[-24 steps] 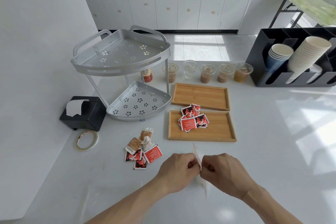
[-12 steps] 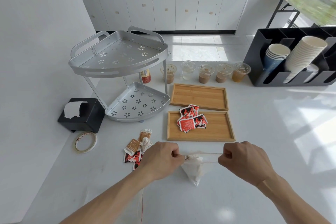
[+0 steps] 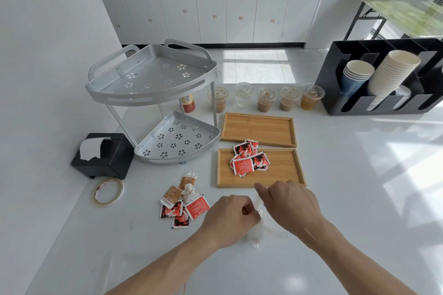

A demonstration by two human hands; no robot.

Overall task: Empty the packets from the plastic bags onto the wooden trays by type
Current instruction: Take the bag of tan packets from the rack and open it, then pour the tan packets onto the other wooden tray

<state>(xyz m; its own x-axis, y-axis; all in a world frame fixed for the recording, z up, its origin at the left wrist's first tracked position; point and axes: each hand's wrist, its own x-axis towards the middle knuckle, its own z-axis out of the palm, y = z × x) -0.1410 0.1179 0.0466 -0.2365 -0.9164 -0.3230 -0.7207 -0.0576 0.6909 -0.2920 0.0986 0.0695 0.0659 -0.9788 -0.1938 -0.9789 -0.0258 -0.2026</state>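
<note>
A crumpled clear plastic bag (image 3: 257,233) lies between my hands near the table's front. My left hand (image 3: 231,217) grips its left side with curled fingers. My right hand (image 3: 290,206) holds its right side, fingers curled over it. Just beyond, the near wooden tray (image 3: 285,175) carries a heap of red packets (image 3: 249,161). The far wooden tray (image 3: 259,129) behind it holds nothing. Left of my hands a loose pile of brown packets (image 3: 178,190) and red packets (image 3: 185,211) lies on the white table.
A two-tier silver corner rack (image 3: 155,93) stands at the back left, a black tissue box (image 3: 103,155) and a tape roll (image 3: 108,191) beside it. Several lidded drink cups (image 3: 266,99) line the back. A black cup holder (image 3: 383,79) stands at the right.
My hands, pulled apart with the bag stretched between them half a second ago, have come back together, and the bag is bunched between them.
</note>
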